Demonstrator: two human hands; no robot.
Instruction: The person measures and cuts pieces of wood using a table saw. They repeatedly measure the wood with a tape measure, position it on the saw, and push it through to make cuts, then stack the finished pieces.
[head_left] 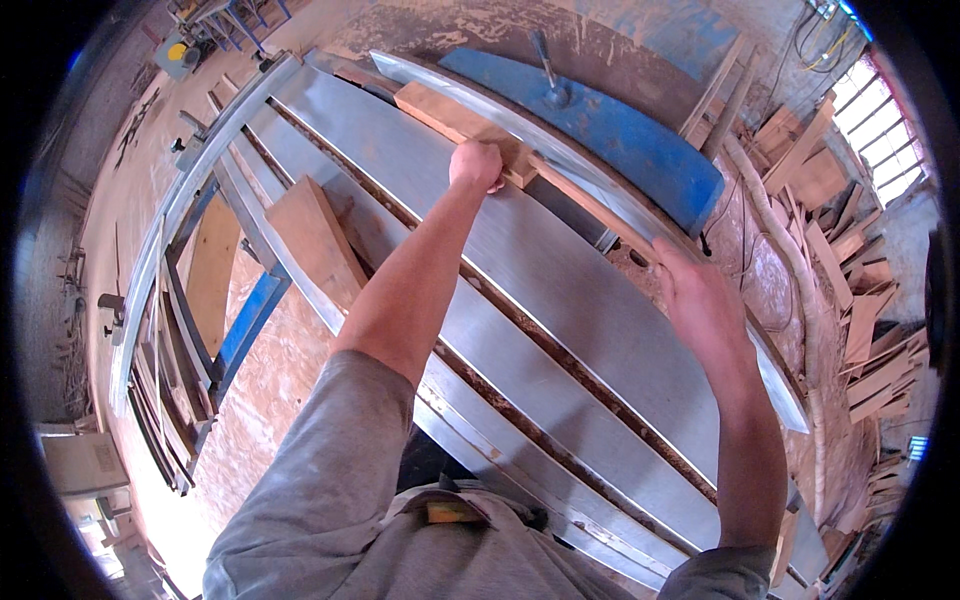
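A long grey metal machine table [600, 290] with slots along its length stretches under my arms. Near its far edge lies a thick wooden block [440, 108]; my left hand [476, 165] is closed against the block's near side, its fingertips partly hidden. From the block's right end a thin wooden strip [590, 208] runs toward me along a metal rail [620, 180]. My right hand [697, 300] is closed on the strip's near end, fingers on top. A wider brown board [312, 235] lies across the table left of my left forearm.
Beyond the rail sits a blue metal panel [620, 130] with an upright lever [544, 60]. Offcuts [860, 300] are heaped against the right wall below a barred window [880, 125]. On the left, an outer frame [150, 265] has long strips [165, 400] stacked beneath it.
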